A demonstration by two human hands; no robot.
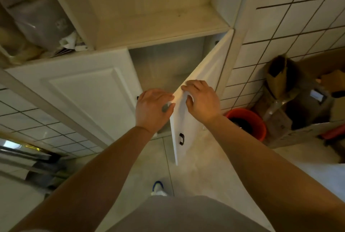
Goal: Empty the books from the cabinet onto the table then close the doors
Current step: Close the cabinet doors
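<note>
Red bucket (248, 125) on the floor, cardboard boxes (302, 108) beside it, tiled wall (298, 26)

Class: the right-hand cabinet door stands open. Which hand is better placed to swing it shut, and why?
The right hand: it grips the top edge of the open right door, thumb on its outer face. The left hand is at the door's inner side, in its closing path.

- Head view only: worn high, looking steeply down and forward along both forearms.
- Close on the cabinet (89, 90) front, floor (201, 157) and tiled wall (280, 32) at the edges.
</note>
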